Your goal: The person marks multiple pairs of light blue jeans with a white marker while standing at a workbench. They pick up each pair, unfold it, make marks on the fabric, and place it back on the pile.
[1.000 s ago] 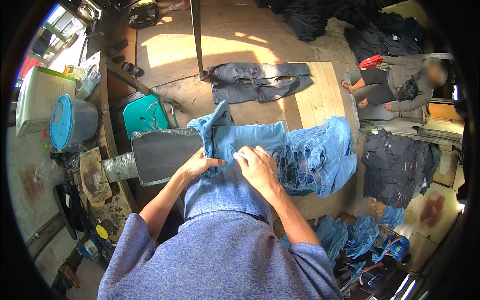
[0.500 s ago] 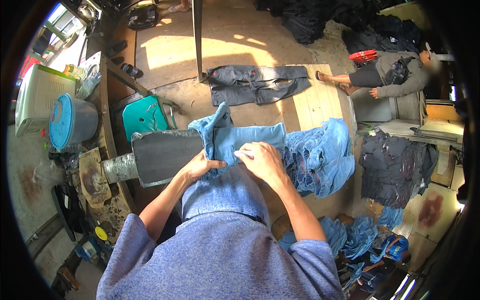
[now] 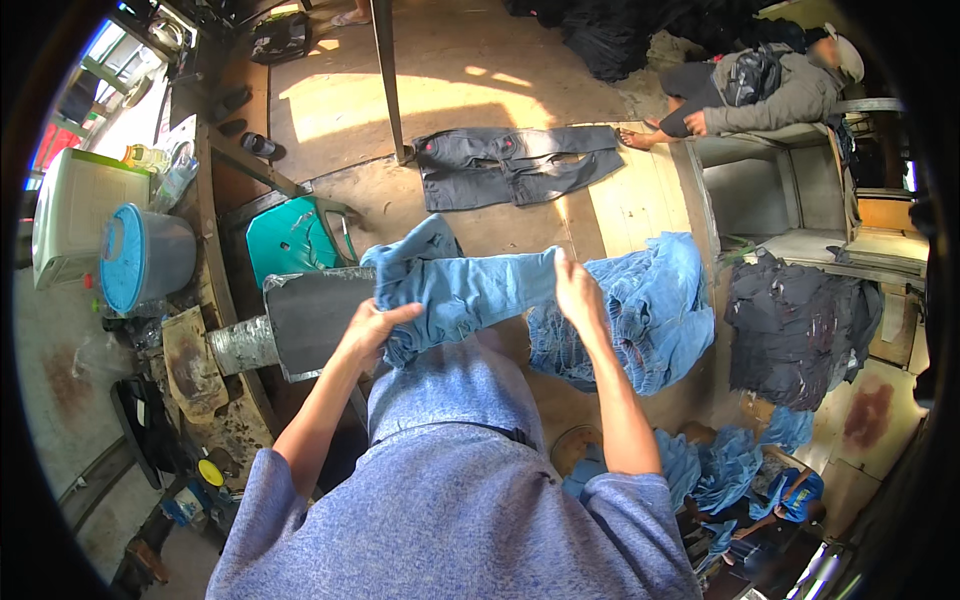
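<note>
A pair of light blue jeans [image 3: 485,285] lies across a dark flat board [image 3: 320,325] with silver-taped edges, one leg stretching off to the right. My left hand [image 3: 372,328] grips the bunched upper part near the board's right end, thumb on top of the cloth. At the far end of the leg, my right hand [image 3: 580,293] is closed on the hem and holds it taut. Whether this hand also holds anything small is hidden. Right beside it is a heap of similar light blue jeans [image 3: 655,315].
Dark trousers [image 3: 515,165] lie flat on the floor ahead, near a green chair [image 3: 292,238] and a metal post [image 3: 388,80]. A blue-lidded bucket [image 3: 150,258] stands left. To the right are a dark clothes pile [image 3: 800,330] and a seated person [image 3: 780,90]; another person [image 3: 795,495] sits lower right.
My right hand has moved right from the middle of the leg to its hem; the small white object it held no longer shows. My left hand shifted slightly left. The person at right changed posture.
</note>
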### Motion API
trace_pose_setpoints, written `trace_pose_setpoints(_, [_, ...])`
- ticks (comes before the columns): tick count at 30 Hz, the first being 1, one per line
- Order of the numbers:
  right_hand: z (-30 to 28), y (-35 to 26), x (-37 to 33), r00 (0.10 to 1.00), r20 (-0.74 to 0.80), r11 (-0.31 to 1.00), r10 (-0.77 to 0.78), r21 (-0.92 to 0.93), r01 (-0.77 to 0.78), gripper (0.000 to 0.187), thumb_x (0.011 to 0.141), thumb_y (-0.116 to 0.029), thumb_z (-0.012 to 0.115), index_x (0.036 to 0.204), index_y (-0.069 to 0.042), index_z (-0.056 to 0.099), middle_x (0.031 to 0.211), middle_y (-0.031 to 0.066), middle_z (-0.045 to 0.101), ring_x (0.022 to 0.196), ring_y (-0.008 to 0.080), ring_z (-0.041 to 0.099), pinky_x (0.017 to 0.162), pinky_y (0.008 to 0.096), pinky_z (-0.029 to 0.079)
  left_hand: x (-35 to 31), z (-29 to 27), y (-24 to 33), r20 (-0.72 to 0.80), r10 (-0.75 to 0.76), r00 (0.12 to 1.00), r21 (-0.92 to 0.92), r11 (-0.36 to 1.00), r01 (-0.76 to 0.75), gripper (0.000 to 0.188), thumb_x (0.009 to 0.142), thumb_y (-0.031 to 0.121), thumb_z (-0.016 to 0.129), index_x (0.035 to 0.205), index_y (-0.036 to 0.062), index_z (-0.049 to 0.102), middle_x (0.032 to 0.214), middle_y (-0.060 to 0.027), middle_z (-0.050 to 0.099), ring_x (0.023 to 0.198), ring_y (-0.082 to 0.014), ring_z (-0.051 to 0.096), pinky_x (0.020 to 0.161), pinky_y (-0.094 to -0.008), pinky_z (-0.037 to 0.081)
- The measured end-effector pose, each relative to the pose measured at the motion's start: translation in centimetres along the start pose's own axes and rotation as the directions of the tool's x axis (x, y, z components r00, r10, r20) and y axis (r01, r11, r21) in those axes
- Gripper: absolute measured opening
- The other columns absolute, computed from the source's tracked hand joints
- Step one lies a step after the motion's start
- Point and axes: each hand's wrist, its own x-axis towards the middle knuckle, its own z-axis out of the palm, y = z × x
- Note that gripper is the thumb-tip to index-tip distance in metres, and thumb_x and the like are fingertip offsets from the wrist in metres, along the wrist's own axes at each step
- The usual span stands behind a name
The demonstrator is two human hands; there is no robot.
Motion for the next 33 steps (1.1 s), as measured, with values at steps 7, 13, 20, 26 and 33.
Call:
trace_pose_setpoints(7, [5.5,10.3,2.1,0.741,0.579,0.498,0.341,0.557,-0.665,0.099,0.097,-0.087,0.050,0.149,-0.003,0.056,0.130,0.0313,0.073,0.115,0.0458,0.074,0.097,0.0587,0.059,-1.5,-4.7,-0.6,-0.159,0.148,0.976,-0.080,0.984,-0.162,0.039,0.101,0.022,0.080,0.134,0.0027,0.070,0.118,-0.0077,0.078,0.101,-0.0165,0.076,0.092,-0.0350,0.062])
trace_pose_setpoints(13, [9.9,11.8,8.9,0.812,0.167,0.192,0.559,0.927,-0.323,0.040,0.088,-0.014,0.092,0.091,-0.011,0.053,0.085,0.0050,0.065,0.073,0.0199,0.067,0.065,0.0384,0.058,-0.2,-2.9,-1.2,-0.170,0.124,0.978,-0.098,0.985,-0.142,0.035,0.108,0.021,0.071,0.139,0.0054,0.066,0.124,-0.0035,0.075,0.111,-0.0165,0.072,0.104,-0.0402,0.056])
trace_pose_setpoints(20, [-10.7,22.5,19.5,0.696,-0.405,0.387,0.592,0.901,0.195,0.050,0.094,-0.020,0.090,0.083,-0.018,0.041,0.071,-0.0074,0.044,0.056,0.0086,0.035,0.049,0.0338,0.029,10.9,14.8,-2.2,0.201,0.059,0.978,-0.251,0.968,-0.007,0.029,0.113,0.021,0.062,0.141,0.0121,0.063,0.121,0.0041,0.069,0.097,-0.0094,0.063,0.100,-0.0360,0.053])
trace_pose_setpoints(26, [-27.6,30.6,22.4,0.744,-0.441,0.320,0.502,0.894,0.314,0.044,0.097,-0.011,0.085,0.085,-0.018,0.043,0.095,0.0023,0.072,0.082,0.0171,0.073,0.069,0.0356,0.059,21.6,28.4,2.6,0.336,0.016,0.942,-0.082,0.997,0.012,0.063,0.105,0.026,0.075,0.156,0.0081,0.043,0.105,0.0033,0.059,0.092,-0.0106,0.054,0.102,-0.0415,0.050])
trace_pose_setpoints(33, [-29.4,33.3,25.0,0.859,-0.313,0.466,0.404,0.879,0.101,0.053,0.096,-0.026,0.086,0.137,-0.001,0.064,0.128,0.0107,0.072,0.114,0.0251,0.074,0.092,0.0425,0.063,28.7,30.2,10.9,0.360,0.199,0.911,-0.069,0.980,-0.187,0.015,0.110,0.027,0.065,0.115,0.0133,0.066,0.115,-0.0036,0.072,0.096,-0.0208,0.068,0.091,-0.0445,0.058])
